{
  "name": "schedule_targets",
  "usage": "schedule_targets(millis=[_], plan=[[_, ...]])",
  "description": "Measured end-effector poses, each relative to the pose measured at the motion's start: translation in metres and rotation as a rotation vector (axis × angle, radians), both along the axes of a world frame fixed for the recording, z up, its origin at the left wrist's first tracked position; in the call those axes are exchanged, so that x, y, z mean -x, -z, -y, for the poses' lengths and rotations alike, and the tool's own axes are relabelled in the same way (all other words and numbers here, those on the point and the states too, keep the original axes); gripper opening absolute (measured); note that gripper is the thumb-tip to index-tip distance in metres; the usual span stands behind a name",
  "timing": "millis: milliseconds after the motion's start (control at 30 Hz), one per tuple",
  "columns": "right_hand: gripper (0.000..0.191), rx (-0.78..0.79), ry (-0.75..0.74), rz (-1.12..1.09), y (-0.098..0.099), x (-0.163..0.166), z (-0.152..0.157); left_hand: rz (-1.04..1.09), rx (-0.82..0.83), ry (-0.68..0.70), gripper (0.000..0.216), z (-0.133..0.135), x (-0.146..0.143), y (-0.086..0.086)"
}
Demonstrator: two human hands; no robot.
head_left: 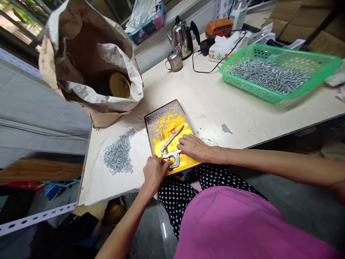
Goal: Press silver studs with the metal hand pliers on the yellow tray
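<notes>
A pair of silver snap pliers (pixel 175 155) lies over a yellow-lined shallow tray (pixel 185 166) at the table's front edge, with its upper lever raised away from the body. My right hand (pixel 195 147) is closed around the lower handle at the right side of the tool. My left hand (pixel 155 169) is at the jaw end, thumb and fingers pinched together; anything small between them is hidden. Small metal pins (pixel 157 126) are strewn over the far and left parts of the tray.
Left of the tray is a pile of metal pins (pixel 118 153). Behind it stands a large open paper sack (pixel 107 117). A green basket (pixel 258 91) of metal pieces is at right. A metal cup (pixel 175 61), kettle (pixel 184 39), tissue box (pixel 218 54) and orange battery (pixel 219 28) stand along the back.
</notes>
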State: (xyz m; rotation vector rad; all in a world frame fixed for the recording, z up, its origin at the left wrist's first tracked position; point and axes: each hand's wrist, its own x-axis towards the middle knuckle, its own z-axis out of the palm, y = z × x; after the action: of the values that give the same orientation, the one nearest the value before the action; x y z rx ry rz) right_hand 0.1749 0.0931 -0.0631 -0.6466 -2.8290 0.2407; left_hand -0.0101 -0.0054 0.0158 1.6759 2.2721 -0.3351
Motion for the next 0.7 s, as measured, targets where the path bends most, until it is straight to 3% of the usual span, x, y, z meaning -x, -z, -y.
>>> schedule_targets(millis=[200,300,400,567,633,700], plan=[[0.011,0.022,0.02,-0.025,0.006,0.003,0.002,0.007,0.201,0.018,0.024,-0.014,-0.009,0.0],[0.008,0.019,0.027,-0.049,0.009,0.003,0.002,-0.042,0.19,0.077,0.024,-0.01,-0.006,-0.008],[0.008,-0.009,0.037,-0.089,0.015,0.002,0.003,-0.107,0.042,0.133,0.027,-0.014,0.005,-0.025],[0.006,-0.052,0.038,-0.124,0.019,0.0,0.006,-0.078,-0.597,0.079,0.033,-0.049,0.063,-0.052],[0.008,-0.073,0.03,-0.131,0.018,-0.001,0.007,-0.137,-0.629,0.007,0.032,-0.059,0.094,-0.048],[0.011,-0.095,0.03,-0.141,0.016,-0.001,0.008,-0.22,-0.475,-0.061,0.028,-0.06,0.122,-0.035]])
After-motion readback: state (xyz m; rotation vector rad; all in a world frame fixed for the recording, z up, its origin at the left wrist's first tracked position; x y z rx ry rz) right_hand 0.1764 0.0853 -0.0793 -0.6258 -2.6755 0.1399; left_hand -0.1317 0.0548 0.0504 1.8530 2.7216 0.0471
